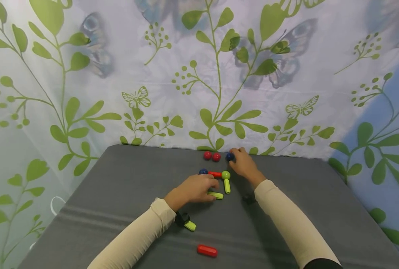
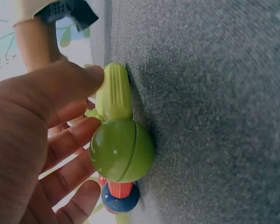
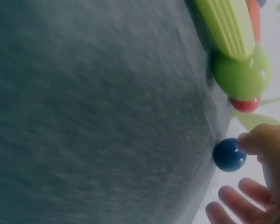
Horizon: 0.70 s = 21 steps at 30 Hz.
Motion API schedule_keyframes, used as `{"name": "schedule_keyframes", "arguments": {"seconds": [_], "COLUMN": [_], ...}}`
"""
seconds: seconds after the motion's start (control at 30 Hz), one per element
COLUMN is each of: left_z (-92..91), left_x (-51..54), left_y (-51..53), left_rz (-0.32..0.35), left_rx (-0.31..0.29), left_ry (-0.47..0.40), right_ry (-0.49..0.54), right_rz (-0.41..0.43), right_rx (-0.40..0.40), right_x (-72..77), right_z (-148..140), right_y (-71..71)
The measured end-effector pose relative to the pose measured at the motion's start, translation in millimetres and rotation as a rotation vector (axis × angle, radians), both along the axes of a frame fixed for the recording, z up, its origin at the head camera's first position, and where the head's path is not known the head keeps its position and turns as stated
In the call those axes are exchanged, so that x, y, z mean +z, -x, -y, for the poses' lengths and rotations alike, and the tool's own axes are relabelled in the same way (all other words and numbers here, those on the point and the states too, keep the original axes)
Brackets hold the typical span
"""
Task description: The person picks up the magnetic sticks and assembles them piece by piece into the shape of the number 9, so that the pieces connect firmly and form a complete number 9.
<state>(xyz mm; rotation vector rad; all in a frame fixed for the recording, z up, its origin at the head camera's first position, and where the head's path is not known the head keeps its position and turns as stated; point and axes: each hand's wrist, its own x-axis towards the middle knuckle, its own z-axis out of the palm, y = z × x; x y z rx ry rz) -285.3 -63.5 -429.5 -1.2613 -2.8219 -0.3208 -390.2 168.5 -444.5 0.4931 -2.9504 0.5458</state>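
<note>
In the head view my left hand (image 1: 197, 188) is over a yellow-green stick (image 1: 216, 195), fingers loosely bent. The left wrist view shows its thumb against the stick (image 2: 116, 93) and its fingers spread beside a green ball (image 2: 122, 150) at the stick's end. My right hand (image 1: 244, 165) is at a dark blue ball (image 1: 229, 157). In the right wrist view the thumb meets or nearly meets the ball (image 3: 229, 155), with the other fingers spread apart from it.
Beyond my left hand, a blue ball (image 1: 203, 171), red stick (image 1: 215, 174), green ball (image 1: 225, 175) and green stick (image 1: 227, 186) form an angle. Two red balls (image 1: 216, 157) lie at the back. A green stick (image 1: 190, 225) and red stick (image 1: 207, 250) lie nearer.
</note>
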Motion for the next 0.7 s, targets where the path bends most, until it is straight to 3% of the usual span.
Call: {"name": "schedule_keyframes", "arguments": {"seconds": [0.27,0.47,0.7], "left_z": [-5.3,-11.0,-10.1], "left_x": [-0.8,-4.8,-7.0], "left_y": [2.3,1.1,1.3], "left_rz": [0.059,0.078,0.068], "left_rx": [-0.012,-0.038,-0.018], "left_ry": [0.017,0.008,0.001], "right_ry": [-0.080,-0.126,-0.118], "right_rz": [0.012,0.028,0.028], "right_rx": [0.073,0.073,0.107], "right_x": [0.5,-1.3,3.2], "right_z": [-3.0,-8.2,-20.7], "right_y": [10.0,1.6,-13.7]}}
